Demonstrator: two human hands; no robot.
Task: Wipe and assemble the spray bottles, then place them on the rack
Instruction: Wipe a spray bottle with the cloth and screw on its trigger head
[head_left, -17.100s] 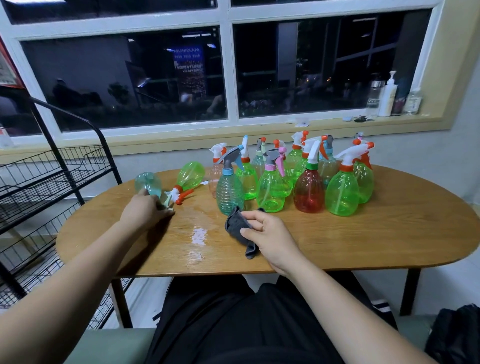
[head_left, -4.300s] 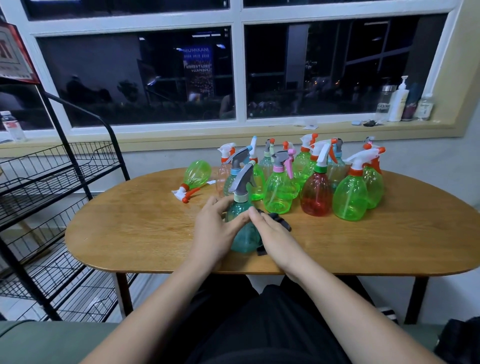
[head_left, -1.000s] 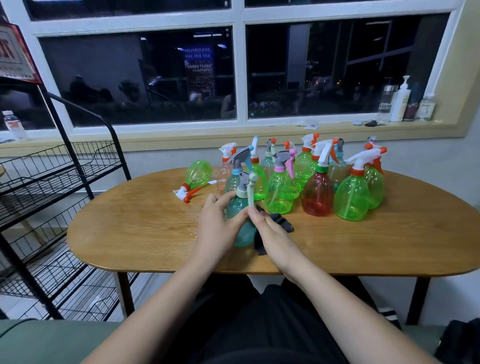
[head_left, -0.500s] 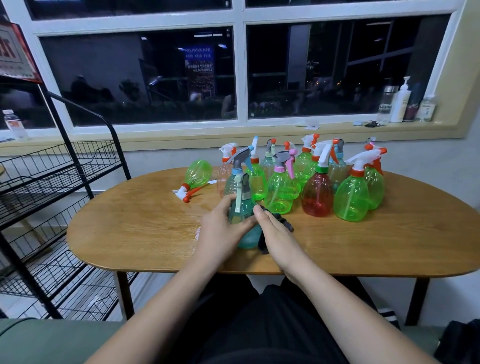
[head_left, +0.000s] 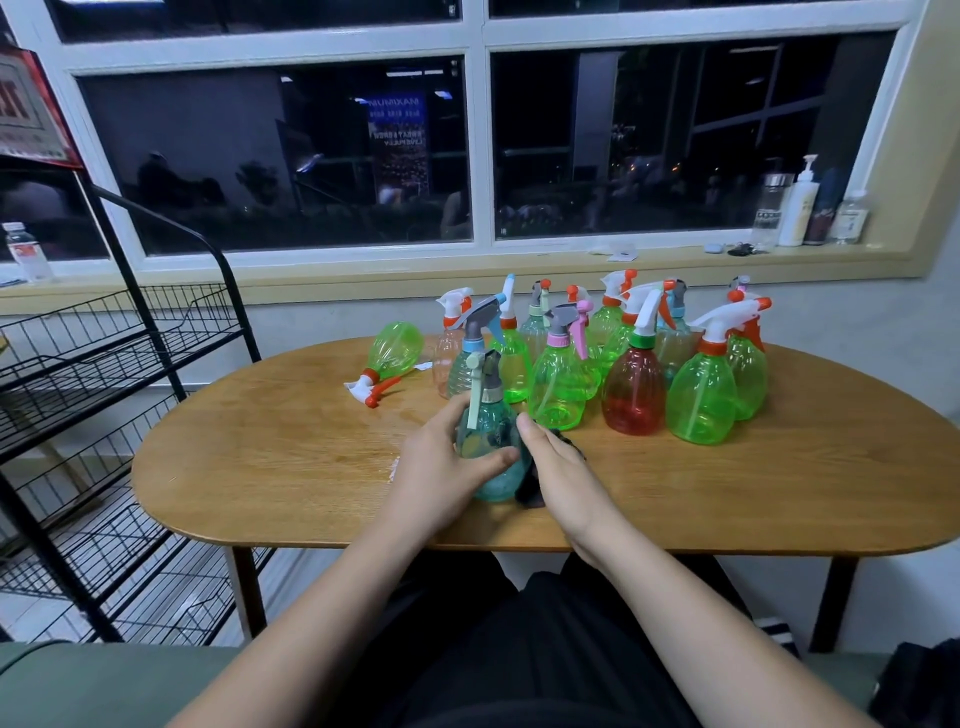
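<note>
Between left hand (head_left: 440, 463), right hand (head_left: 567, 479) with cloth (head_left: 530, 492): translucent teal bottle (head_left: 488, 422), grey sprayer (head_left: 491, 372).

Counting spray bottles: 1 teal bottle (head_left: 493, 483) standing at the table's (head_left: 779, 493) 6 o'clock, 1 lying green bottle (head_left: 392, 345) at 10 o'clock, 1 red bottle (head_left: 634, 400) and roughly 10 other bottles (head_left: 701, 400) clustering at 12 to 1 o'clock. They are overlapping, so the exact count is unclear. Also showing: 1 dark cloth (head_left: 531, 493), 1 table, 1 wire rack (head_left: 114, 312), 4 sill containers (head_left: 797, 208) at 2 o'clock.
</note>
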